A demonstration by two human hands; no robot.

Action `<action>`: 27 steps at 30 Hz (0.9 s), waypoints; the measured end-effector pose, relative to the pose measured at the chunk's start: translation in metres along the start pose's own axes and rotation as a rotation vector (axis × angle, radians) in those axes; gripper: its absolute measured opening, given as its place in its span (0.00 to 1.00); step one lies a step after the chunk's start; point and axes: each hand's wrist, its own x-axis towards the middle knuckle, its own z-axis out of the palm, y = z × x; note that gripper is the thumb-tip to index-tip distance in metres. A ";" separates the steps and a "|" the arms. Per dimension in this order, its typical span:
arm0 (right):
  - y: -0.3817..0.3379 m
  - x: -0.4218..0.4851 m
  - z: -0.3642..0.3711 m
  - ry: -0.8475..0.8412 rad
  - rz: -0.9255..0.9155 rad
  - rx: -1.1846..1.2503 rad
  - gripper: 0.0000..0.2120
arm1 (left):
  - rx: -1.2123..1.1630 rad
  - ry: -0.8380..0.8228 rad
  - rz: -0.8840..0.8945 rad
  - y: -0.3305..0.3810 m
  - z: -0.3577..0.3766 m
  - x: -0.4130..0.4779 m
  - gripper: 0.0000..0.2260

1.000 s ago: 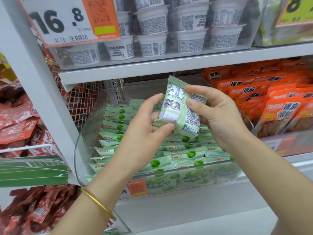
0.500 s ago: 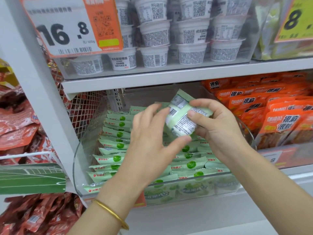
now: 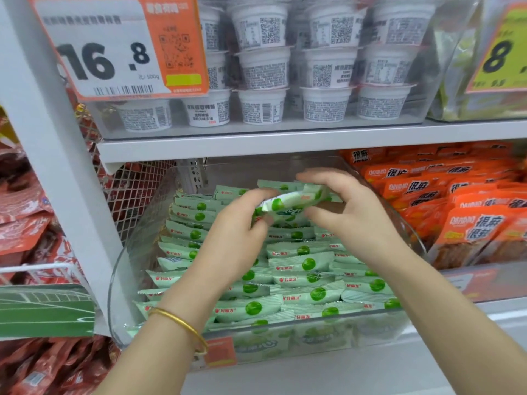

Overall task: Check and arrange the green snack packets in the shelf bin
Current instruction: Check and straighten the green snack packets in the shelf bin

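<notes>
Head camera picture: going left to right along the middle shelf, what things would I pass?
Red packets → white shelf post → wire mesh → clear bin of green snack packets → orange packets.

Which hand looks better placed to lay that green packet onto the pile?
Probably the right hand: its fingers arch over the packet with the thumb beneath, while the left hand only pinches one end.

Bare forearms; a thin gold bangle circles the left wrist.
</notes>
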 end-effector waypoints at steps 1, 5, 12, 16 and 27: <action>0.000 0.001 0.001 -0.009 -0.015 -0.029 0.18 | -0.019 0.001 -0.001 -0.001 0.001 0.001 0.16; 0.006 0.007 0.005 0.137 -0.038 -0.261 0.08 | 0.033 0.072 -0.054 -0.009 0.006 0.006 0.26; 0.008 0.013 0.008 0.041 -0.085 -0.651 0.10 | 0.172 -0.002 -0.097 -0.019 0.012 0.007 0.28; 0.001 0.022 0.010 -0.045 -0.075 -0.758 0.09 | 0.168 -0.014 -0.106 -0.019 0.012 0.007 0.28; 0.008 0.040 0.020 -0.285 0.068 -0.797 0.18 | 0.193 -0.013 -0.076 -0.018 0.011 0.007 0.26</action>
